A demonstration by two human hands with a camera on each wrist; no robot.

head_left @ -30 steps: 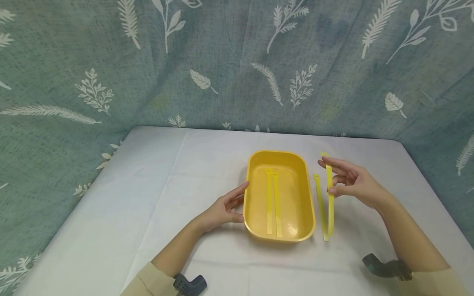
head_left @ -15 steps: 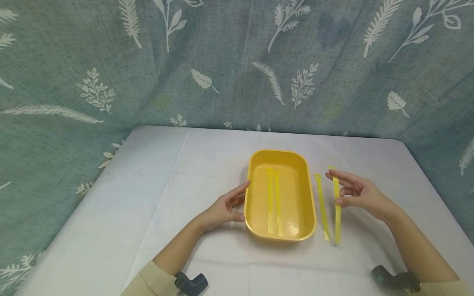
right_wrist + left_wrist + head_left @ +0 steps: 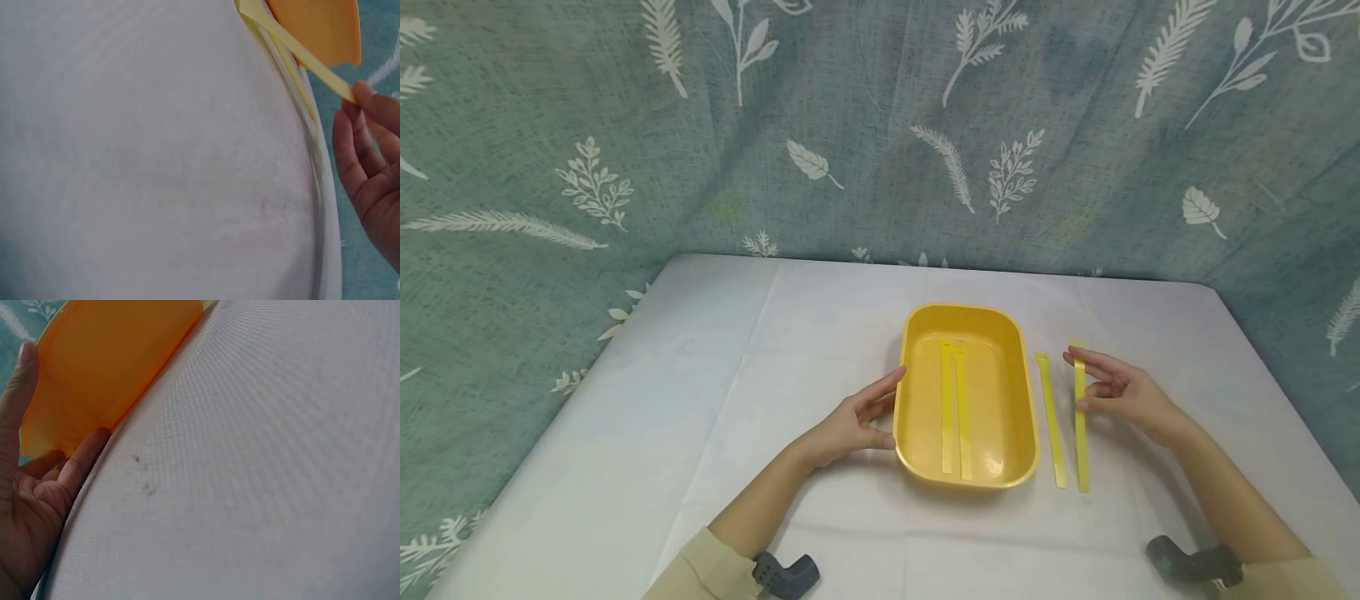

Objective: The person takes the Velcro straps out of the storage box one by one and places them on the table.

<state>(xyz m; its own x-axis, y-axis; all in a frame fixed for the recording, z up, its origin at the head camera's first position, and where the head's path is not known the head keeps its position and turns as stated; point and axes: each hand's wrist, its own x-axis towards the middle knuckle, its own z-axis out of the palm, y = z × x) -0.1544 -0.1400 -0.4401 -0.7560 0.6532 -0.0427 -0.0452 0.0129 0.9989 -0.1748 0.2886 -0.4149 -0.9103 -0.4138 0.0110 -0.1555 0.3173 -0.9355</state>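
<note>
A yellow plastic basin (image 3: 992,392) stands on the white-covered table. Two flat yellow cable straps (image 3: 962,417) with slotted heads lie side by side inside it. My left hand (image 3: 850,429) touches the basin's left side, thumb and fingers spread along the wall; in the left wrist view its fingertips (image 3: 94,439) meet the wall low down. To the right of the basin, another yellow strap (image 3: 1051,425) lies lengthwise on the cloth. My right hand (image 3: 1123,396) pinches a further yellow strap (image 3: 1082,450) between thumb and fingers, its near end close over the cloth, roughly parallel to the lying one.
White cloth (image 3: 760,392) covers the table to its edges. A grey-green leaf-patterned curtain (image 3: 865,150) hangs behind and beside it. Dark curved wrist mounts (image 3: 786,575) sit on both forearms.
My right hand has carried its strap rightward and nearer, away from the basin and the lying strap, then slightly back left. The left hand stays at the basin.
</note>
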